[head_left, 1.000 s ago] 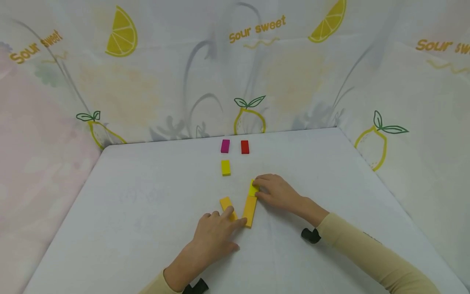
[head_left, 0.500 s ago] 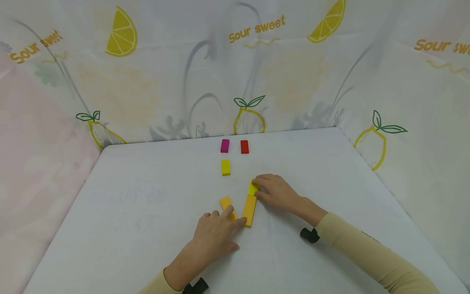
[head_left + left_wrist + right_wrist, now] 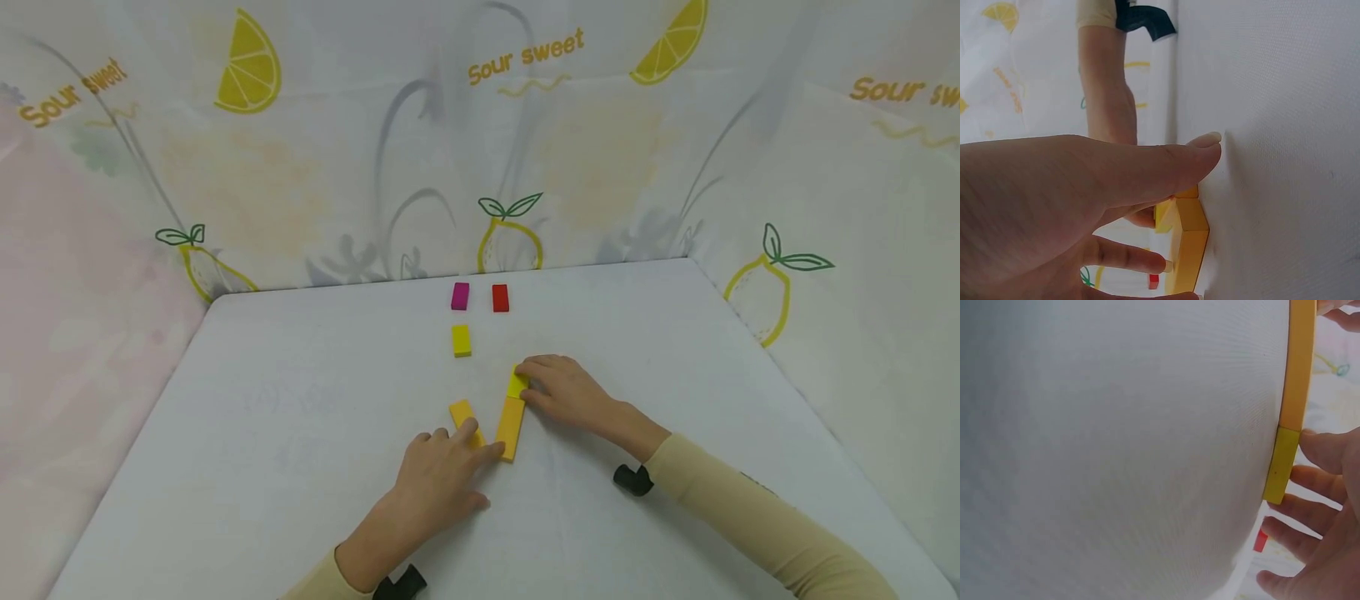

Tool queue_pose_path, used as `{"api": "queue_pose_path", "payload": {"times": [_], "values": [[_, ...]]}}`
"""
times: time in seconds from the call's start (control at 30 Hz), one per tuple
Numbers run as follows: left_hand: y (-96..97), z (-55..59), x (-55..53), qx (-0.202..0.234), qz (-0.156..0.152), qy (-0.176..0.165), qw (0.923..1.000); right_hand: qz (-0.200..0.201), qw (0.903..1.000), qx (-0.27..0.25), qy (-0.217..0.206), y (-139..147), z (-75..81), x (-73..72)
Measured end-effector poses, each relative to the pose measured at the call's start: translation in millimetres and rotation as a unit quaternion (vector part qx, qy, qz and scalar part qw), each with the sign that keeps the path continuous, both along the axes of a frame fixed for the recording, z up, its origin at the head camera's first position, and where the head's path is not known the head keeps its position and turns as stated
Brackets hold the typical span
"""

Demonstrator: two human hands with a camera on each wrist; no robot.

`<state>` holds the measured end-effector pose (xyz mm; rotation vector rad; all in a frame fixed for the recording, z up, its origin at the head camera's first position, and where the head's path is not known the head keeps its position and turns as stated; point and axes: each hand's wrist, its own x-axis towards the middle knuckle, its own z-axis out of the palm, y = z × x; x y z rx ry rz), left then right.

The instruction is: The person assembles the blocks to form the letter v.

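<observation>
Two long orange blocks lie in a V on the table. Index and middle fingers of my left hand (image 3: 438, 479) reach out onto them: one touches the left orange block (image 3: 461, 411), the other the near end of the right orange block (image 3: 512, 421). My left thumb is stretched out over the tabletop. At the far end of the right orange block, a short yellow block (image 3: 515, 383) sits end to end with it. My right hand (image 3: 566, 392) pinches that block; in the right wrist view the thumb is at the seam and fingers are near the far end of the yellow block (image 3: 1280, 465).
Another yellow block (image 3: 461, 341) lies farther back on the white table (image 3: 300, 417). Behind it are a magenta block (image 3: 460, 296) and a red block (image 3: 500, 297), side by side with a gap. A lemon-printed cloth backdrop (image 3: 337, 167) stands around the table edges.
</observation>
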<state>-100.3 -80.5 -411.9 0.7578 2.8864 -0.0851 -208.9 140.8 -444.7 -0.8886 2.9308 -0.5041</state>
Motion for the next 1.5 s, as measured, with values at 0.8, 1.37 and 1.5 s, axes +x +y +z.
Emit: {"api": "queue_pose_path", "payload": {"times": [0.8,1.37,1.5], "values": [[1.6,0.5,-2.2,0.001,0.000,0.004,1.0000,-0.013,0.9998,0.008,0.014,-1,4.8,-3.0],[0.7,-0.2,-0.1,-0.001,0.007,0.006,1.0000,0.011,0.9996,-0.027,-0.001,-2,6.8,-8.3],[0.2,-1.2,-1.0,-0.002,0.007,-0.002,1.0000,0.000,0.9996,-0.029,-0.001,-2,8.0,-13.5]]}}
